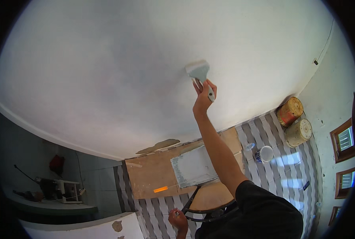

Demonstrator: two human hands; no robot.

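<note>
At far left, a greenish counter [80,211] carried a white-framed object [71,191] and dark clutter, and a red item [57,164] showed against the wall behind. They stood well apart from both hands.

The left hand [178,220] was low, just beside the chair's black frame; its fingers were curled, but I could not tell whether that grip was closed on anything. A brown sheet [145,181] covered the striped floor along the white wall [118,75], probably to catch drips; an orange strip [160,189] and a grey-smeared panel [193,165] lay on it. The chair [211,196], with its tan seat, stood beside the sheet, close to the person, and seemed the main thing in the way of stepping nearer.

The right hand [203,95] was raised in front of the wall, its grip clamped around the handle of a wide, flat paintbrush [198,71]. The brush pointed upward, likely so its pale broad edge could meet the wall; whether it touched was unclear.

Further right, a clear cup [249,146] and a blue-and-white bucket [264,154] stood near the sheet, while two stained buckets [290,111] [299,132] sat in the corner, seemingly kept aside.
</note>
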